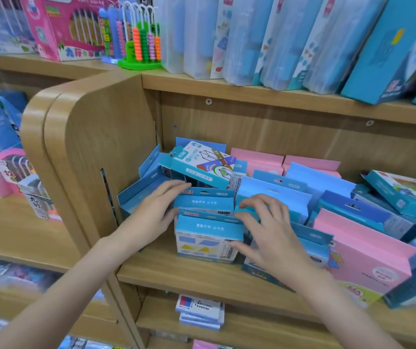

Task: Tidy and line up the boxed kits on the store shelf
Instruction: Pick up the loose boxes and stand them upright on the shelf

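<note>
1. Right now, the left hand lies flat with straight fingers against the left side of a row of small blue boxes on the wooden shelf.
2. Meanwhile the right hand curls its fingers on the front blue box.
3. Behind, a tipped blue box leans over.
4. Pink boxes lie partly hidden, and the right ones are blurry.

Two bare forearms, left grip, right grip, seemingly ringless
</note>
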Demonstrator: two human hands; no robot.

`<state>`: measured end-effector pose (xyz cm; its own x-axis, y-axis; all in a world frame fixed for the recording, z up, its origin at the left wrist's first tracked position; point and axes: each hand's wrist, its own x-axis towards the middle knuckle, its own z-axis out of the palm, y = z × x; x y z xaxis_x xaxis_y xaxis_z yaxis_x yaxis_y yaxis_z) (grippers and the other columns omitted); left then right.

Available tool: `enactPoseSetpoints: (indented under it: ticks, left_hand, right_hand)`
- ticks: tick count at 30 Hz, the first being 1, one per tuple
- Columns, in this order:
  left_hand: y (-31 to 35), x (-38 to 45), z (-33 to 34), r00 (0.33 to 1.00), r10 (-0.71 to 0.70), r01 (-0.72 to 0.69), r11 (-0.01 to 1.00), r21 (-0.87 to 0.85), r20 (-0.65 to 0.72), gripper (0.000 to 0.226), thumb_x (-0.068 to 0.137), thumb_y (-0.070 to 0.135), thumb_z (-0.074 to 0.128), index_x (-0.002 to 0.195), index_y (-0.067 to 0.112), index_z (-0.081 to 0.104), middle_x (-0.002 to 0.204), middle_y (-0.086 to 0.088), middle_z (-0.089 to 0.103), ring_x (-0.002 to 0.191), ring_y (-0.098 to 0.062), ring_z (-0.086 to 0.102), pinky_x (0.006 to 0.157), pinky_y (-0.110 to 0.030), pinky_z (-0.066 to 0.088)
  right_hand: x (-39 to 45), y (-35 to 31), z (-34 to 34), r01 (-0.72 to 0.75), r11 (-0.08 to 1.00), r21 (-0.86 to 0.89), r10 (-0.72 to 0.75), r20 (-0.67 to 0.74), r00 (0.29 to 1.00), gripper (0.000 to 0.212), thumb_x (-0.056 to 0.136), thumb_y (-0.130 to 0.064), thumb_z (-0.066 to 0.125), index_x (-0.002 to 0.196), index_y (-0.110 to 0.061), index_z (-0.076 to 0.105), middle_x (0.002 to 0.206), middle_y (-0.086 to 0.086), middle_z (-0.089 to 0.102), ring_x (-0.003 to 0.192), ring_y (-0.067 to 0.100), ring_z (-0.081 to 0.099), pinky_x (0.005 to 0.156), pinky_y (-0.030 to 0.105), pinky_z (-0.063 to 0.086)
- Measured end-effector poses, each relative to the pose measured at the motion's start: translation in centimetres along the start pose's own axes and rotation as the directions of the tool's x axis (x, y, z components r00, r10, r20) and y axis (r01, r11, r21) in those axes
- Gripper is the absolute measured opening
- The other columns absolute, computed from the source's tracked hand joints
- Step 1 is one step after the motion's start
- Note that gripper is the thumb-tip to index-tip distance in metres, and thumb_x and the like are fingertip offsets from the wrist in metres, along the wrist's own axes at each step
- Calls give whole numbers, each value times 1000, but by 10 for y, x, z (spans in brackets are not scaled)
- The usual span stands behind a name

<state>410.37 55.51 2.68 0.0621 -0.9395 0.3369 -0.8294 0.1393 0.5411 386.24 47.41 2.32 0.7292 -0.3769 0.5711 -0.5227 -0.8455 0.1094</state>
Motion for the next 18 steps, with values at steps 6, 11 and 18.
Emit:
enactPoseSetpoints:
  ticks: [6,11,18]
  left_hand:
    - [1,-27,-13,996,-69,50,947,-316,-49,39,94,50,36,132,43,33,137,24,37,123,15,33,91,-1,33]
    - [-1,-40,5,996,-83,86,961,-262,23,66,86,25,60,135,49,23,143,20,31,130,6,31,104,-27,39]
    - [0,-47,35,985,-168,141,914,-381,-39,77,83,19,66,133,51,17,135,23,40,118,9,45,95,-24,47]
  right_hand:
    - [22,-8,11,-95,986,-137,105,71,992,53,60,-48,77,98,-13,63,114,11,59,113,30,36,96,49,26]
    - [15,-7,9,-86,990,-112,91,39,995,67,65,-46,74,117,-13,50,121,12,52,117,30,36,102,50,21]
    - [-21,22,-19,-132,985,-109,133,-2,991,60,75,-53,55,120,-13,45,125,10,43,116,31,39,106,52,20]
